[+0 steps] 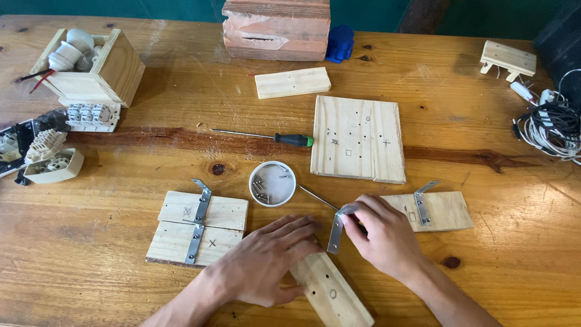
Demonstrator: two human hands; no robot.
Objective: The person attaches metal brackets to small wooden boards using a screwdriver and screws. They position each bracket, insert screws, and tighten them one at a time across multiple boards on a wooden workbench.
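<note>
The right hand (387,239) pinched the top of a metal bracket (336,233) between thumb and fingertips, with what looked like a screwdriver shaft (316,197) running under it, though the grip was partly hidden. The left hand (269,263) lay flat, fingers loosely spread, pressing a wooden strip (336,297) at lower centre of the frame. Just above sat a round white dish of screws (272,183). At lower left lay two boards joined by brackets (196,227); a marked square board (357,139) rested on the tabletop (109,290) at centre.
</note>
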